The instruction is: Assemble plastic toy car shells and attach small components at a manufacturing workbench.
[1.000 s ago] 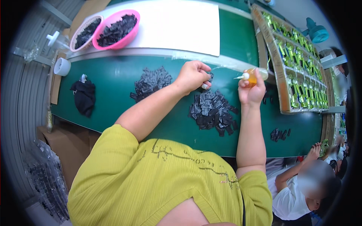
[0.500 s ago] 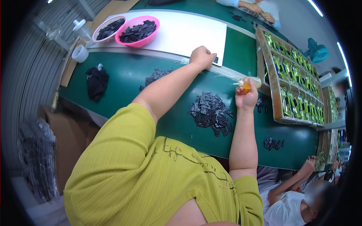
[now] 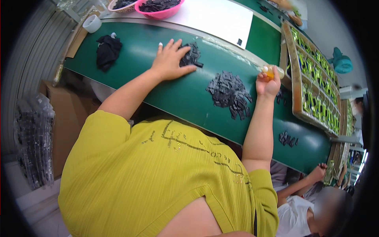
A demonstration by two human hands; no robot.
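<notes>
Green table [image 3: 177,94] bearing black pieces [image 3: 227,91]; white board [image 3: 213,21] beyond; ridged wall [image 3: 29,63] left.

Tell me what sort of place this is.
Probably a small-parts workshop: a long green worktable carries heaps of small flat black pieces, and a brown-rimmed, compartmented tray toward the right holds rows of bright green items.

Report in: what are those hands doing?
Left hand spread at one dark pile. Right hand gripping bottle of amber liquid. Second dark pile lies between them.

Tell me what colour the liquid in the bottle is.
The liquid looks amber-orange, seen in the head view.
</notes>
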